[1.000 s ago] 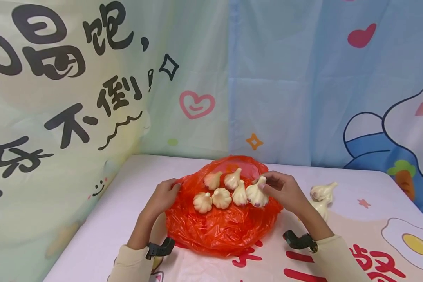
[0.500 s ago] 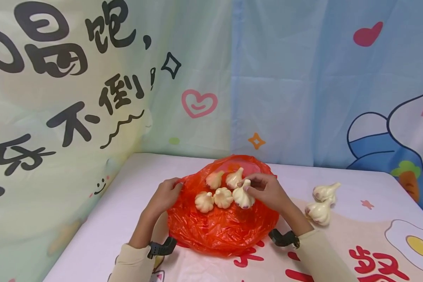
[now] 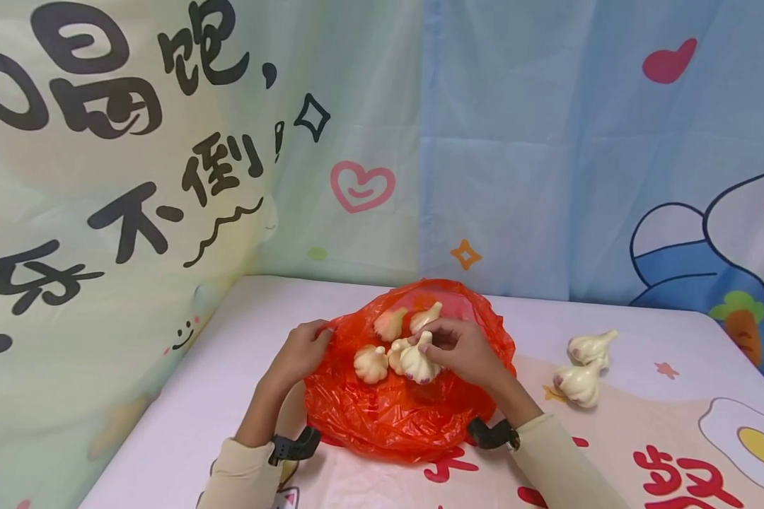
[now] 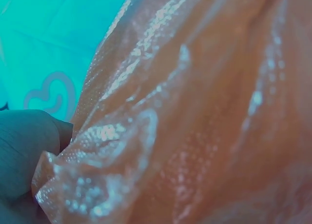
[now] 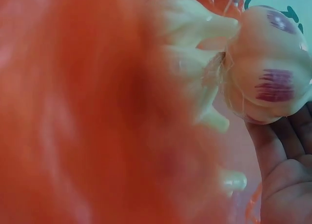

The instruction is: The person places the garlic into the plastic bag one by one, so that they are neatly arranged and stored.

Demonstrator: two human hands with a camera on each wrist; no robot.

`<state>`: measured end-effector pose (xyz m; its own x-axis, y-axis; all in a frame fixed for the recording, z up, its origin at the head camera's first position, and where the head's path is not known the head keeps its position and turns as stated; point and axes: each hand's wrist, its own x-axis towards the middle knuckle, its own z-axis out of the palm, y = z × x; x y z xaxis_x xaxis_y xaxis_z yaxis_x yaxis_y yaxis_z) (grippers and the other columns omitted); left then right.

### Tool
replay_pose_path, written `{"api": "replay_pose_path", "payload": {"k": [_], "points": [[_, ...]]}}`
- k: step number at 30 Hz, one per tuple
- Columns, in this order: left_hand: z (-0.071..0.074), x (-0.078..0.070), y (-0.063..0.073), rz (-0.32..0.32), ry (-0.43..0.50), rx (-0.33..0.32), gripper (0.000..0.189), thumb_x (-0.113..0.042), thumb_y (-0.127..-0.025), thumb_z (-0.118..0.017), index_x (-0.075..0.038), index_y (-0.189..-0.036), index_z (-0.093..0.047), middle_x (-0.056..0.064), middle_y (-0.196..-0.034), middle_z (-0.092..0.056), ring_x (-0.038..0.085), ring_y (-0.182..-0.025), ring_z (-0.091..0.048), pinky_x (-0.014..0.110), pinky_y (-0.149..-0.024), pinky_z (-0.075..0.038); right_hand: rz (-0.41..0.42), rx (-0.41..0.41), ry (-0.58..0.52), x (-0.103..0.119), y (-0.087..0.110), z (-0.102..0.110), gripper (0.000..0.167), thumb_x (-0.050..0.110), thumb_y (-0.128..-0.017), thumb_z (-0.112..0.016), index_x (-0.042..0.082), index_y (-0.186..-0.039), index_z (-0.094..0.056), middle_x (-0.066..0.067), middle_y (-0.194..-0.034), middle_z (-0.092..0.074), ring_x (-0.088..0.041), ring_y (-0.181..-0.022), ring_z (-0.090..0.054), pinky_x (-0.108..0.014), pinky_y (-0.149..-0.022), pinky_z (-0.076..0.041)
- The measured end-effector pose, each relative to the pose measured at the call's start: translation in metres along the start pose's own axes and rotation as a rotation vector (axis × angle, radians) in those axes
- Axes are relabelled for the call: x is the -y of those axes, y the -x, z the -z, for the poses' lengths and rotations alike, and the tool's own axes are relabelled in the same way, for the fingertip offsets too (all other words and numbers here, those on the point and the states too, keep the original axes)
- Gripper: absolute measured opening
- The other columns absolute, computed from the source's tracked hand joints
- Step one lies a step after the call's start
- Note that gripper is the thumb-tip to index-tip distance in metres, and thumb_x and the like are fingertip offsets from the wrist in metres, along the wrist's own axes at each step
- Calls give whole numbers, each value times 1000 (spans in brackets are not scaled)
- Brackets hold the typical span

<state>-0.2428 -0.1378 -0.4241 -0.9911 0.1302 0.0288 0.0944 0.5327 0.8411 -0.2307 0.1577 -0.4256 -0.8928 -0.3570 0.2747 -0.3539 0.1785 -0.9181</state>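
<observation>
A red plastic bag (image 3: 395,417) lies spread on the table with its mouth open. My left hand (image 3: 302,350) pinches the bag's left rim; in the left wrist view the thumb (image 4: 29,146) presses against the crinkled plastic. By its stem, my right hand (image 3: 467,353) holds a white garlic bulb (image 3: 419,364) over the bag's mouth. Purple streaks mark this garlic bulb (image 5: 273,63) in the right wrist view. More bulbs lie in the bag: one at the front left (image 3: 371,365), one at the back left (image 3: 390,324), one farther back (image 3: 425,317). The held bulb partly covers another.
Two garlic bulbs lie on the table right of the bag, a rear bulb (image 3: 592,346) and a front bulb (image 3: 579,384). A printed cloth covers the table (image 3: 649,424). Behind it hangs a patterned curtain (image 3: 496,177).
My right hand has moved left across the bag's mouth with the garlic bulb, covering bulbs that showed before. My left hand keeps its hold on the rim. The head view has shifted slightly.
</observation>
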Motion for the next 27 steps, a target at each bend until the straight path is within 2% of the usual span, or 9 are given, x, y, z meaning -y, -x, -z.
{"api": "replay_pose_path", "payload": {"k": [4,8,12,16,23,27], "points": [[1,0,0,-12,-8,-3,26,-18,-101,-48,-5,-112,-67,9,-93,-67,22,-73,-64,34,-67,-58,-2,26,22,2,-2,-5,17,5,-86,-71,-1,-102,-69,-11,-98,-68,-23,-86,-65,-30,-75,-57],[1,1,0,-14,0,0,26,-18,-101,-48,-4,-113,-67,9,-94,-67,22,-73,-64,35,-67,-58,35,105,-31,4,-6,-12,17,3,-87,-70,-4,-103,-68,-15,-98,-70,-24,-88,-67,-33,-77,-57],[2,0,1,-8,9,1,26,-18,-101,-48,-5,-113,-67,9,-94,-67,22,-72,-64,34,-65,-58,14,186,-44,7,-8,-18,19,6,-90,-68,-5,-105,-67,-13,-98,-70,-23,-88,-67,-33,-78,-57],[3,-3,2,-11,5,0,25,-18,-101,-48,-5,-111,-67,9,-92,-67,23,-71,-64,34,-64,-58,4,214,-14,12,-9,-21,19,7,-90,-68,-5,-105,-67,-12,-98,-70,-22,-88,-66,-31,-79,-56],[3,-4,2,-9,5,3,27,-18,-101,-48,-4,-113,-67,10,-93,-67,23,-72,-64,35,-66,-58,21,251,22,23,-15,-25,16,14,-90,-69,3,-102,-69,-7,-97,-70,-23,-88,-65,-32,-78,-57],[2,-2,2,-10,7,1,27,-18,-101,-48,-3,-112,-67,10,-93,-67,23,-72,-64,35,-66,-58,13,269,-5,19,-16,-33,15,11,-89,-69,2,-101,-70,-6,-95,-70,-22,-86,-64,-32,-76,-57]]}}
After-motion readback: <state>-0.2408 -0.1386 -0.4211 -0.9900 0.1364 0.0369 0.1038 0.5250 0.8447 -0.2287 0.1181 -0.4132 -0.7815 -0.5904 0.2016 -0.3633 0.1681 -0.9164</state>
